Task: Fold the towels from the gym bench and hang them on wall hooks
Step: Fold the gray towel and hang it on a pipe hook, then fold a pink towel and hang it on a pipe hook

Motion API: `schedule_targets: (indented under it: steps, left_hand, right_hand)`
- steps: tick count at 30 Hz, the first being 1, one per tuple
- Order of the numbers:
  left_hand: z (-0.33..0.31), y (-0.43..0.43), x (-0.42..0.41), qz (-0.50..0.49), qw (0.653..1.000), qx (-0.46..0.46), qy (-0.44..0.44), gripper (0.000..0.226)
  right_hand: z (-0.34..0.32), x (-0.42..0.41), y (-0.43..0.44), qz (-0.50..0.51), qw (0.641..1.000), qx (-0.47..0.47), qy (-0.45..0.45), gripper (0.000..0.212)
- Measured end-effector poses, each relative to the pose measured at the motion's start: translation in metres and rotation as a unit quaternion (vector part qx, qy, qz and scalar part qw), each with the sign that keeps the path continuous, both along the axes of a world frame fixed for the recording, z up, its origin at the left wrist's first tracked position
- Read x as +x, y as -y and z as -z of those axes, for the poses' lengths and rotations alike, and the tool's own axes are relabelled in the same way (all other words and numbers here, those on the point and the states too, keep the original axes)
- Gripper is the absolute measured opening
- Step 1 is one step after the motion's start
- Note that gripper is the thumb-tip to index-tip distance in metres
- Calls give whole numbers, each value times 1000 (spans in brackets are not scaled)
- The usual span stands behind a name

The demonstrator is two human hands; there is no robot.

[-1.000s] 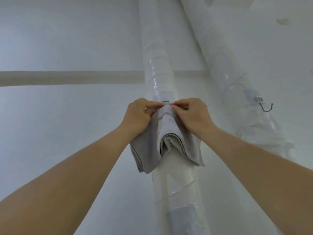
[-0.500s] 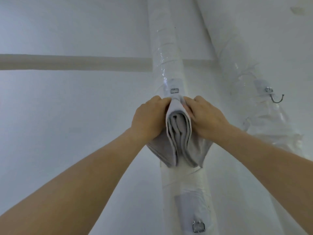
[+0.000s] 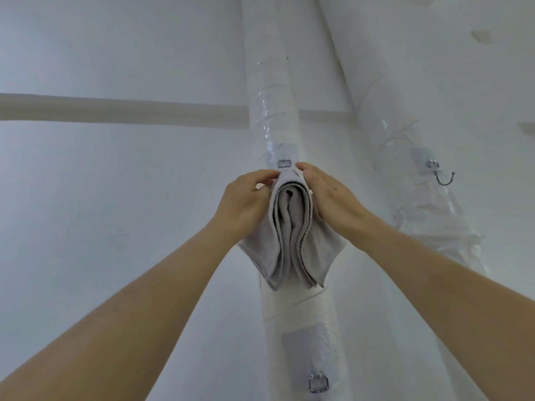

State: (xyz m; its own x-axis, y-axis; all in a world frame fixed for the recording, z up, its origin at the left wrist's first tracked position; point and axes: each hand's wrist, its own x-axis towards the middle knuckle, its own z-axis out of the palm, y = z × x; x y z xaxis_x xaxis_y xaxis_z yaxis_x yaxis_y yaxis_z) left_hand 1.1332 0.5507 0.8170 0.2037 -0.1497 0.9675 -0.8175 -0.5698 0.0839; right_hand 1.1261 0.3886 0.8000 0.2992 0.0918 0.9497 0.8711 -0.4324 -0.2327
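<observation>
A folded grey towel (image 3: 292,241) hangs against a white wrapped vertical pipe (image 3: 275,111), its layered folds facing me. My left hand (image 3: 246,204) pinches the towel's top left side. My right hand (image 3: 330,198) presses and holds its top right side. Just above the towel's top edge sits a metal hook mount (image 3: 284,163) taped to the pipe; the hook tip itself is hidden by the towel. A bare metal hook (image 3: 444,178) sticks out from a second wrapped pipe at the right.
Another metal hook mount (image 3: 318,383) is fixed lower on the middle pipe on a grey pad. The second pipe (image 3: 385,105) slants up at the right. A white wall with a horizontal beam (image 3: 115,110) stands behind.
The view has tilted so the pipe's lower hook mount shows. The towel's folds have turned toward me and both hands have slid down its sides, uncovering the mount above.
</observation>
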Motion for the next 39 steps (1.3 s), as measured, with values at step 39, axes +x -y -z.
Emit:
schedule_targets:
  steps: [39]
  left_hand:
    - [148, 39, -110, -101, 975, 168, 104, 14]
  right_hand:
    - [118, -142, 75, 221, 915, -300, -153, 32]
